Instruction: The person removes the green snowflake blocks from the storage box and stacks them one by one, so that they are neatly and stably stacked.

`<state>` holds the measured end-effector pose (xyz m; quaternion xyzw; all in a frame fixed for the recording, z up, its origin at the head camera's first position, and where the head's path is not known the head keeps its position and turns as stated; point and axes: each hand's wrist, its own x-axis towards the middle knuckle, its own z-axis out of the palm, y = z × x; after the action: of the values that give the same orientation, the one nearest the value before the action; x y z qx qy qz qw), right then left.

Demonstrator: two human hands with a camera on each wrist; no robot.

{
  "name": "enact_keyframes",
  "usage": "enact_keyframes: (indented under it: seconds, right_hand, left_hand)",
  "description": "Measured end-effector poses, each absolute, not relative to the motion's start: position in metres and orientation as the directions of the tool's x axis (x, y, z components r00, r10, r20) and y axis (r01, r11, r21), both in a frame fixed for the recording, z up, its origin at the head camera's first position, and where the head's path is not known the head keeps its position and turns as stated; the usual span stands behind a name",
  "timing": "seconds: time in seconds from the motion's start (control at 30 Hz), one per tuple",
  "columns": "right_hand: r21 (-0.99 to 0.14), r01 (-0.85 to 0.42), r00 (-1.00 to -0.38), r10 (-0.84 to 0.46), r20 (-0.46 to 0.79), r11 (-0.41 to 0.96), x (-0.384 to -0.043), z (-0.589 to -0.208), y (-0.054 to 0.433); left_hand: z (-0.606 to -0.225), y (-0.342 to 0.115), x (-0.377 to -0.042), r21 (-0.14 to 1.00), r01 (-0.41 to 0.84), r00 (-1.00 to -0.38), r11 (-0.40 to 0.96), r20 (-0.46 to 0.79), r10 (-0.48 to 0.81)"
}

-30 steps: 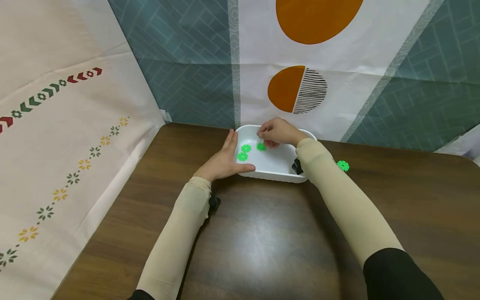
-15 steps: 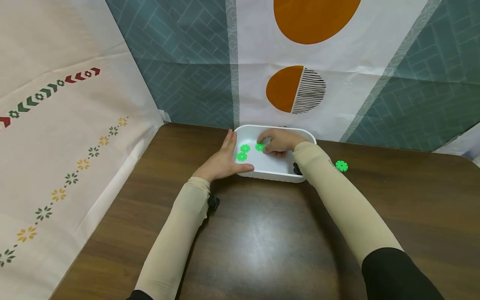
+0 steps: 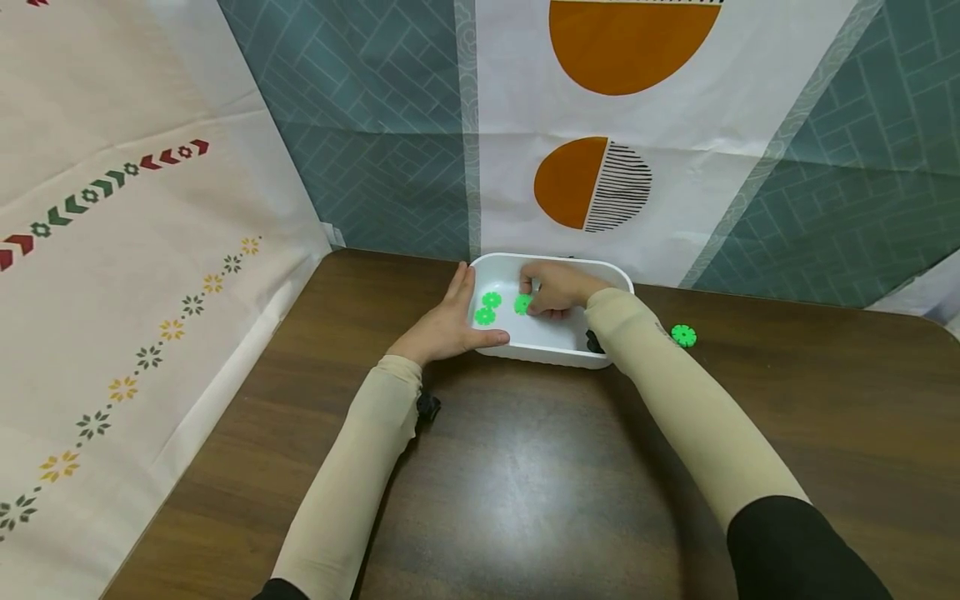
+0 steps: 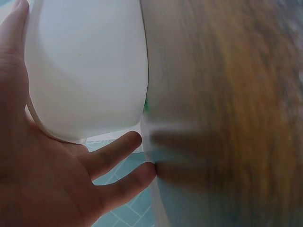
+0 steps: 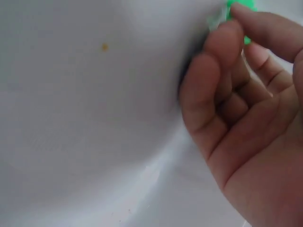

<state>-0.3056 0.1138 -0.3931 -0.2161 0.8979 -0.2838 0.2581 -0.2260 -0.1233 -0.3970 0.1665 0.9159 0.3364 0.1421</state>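
Note:
A white plastic basin point(image 3: 555, 335) stands at the back of the table, and both hands are at it. My right hand point(image 3: 558, 286) reaches inside, pinching a green notched disc point(image 3: 522, 304) between thumb and index finger; in the right wrist view this green disc point(image 5: 246, 5) shows at the fingertips. Two more green discs, one farther back point(image 3: 491, 299) and one nearer point(image 3: 485, 317), lie flat at the basin's left end. My left hand point(image 3: 442, 323) spans the left front corner from outside, its thumb along the front rim and its straight fingers against the left end.
Another green disc point(image 3: 683, 336) lies on the brown wooden table point(image 3: 510, 467), outside the basin near the right forearm. Patterned cloth point(image 3: 375, 167) hangs right behind the table, and a white embroidered cloth point(image 3: 172, 250) borders it at left.
My right hand has come down onto the third disc in the basin, which has tilted and shifted slightly toward the front. My left hand stays in place at the corner.

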Motion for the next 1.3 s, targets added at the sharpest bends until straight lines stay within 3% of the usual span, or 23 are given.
enact_keyframes:
  seconds: [0.3,0.77,0.97,1.3]
  right_hand:
    - [-0.724,-0.201,-0.748,-0.58,-0.321,0.66,-0.301,-0.386,0.114]
    - [-0.935,-0.1,-0.812,-0.571,-0.121,0.34,-0.286,-0.347,0.132]
    - [-0.968,-0.131,-0.818,-0.574,-0.016,0.214,-0.281,-0.333,0.142]
    - [-0.971,-0.17,-0.86,-0.506,0.063,0.169,-0.265,-0.319,0.159]
  left_hand:
    - [-0.396,-0.12,-0.227,0.652,0.217,-0.904,0.726,-0.147,0.402]
    - [-0.394,-0.118,-0.227,0.668,0.198,-0.909,0.718,-0.149,0.39]
    - [-0.395,-0.119,-0.226,0.658,0.186,-0.912,0.73,-0.16,0.377]
    - [-0.396,-0.121,-0.225,0.64,0.201,-0.913,0.741,-0.152,0.379]
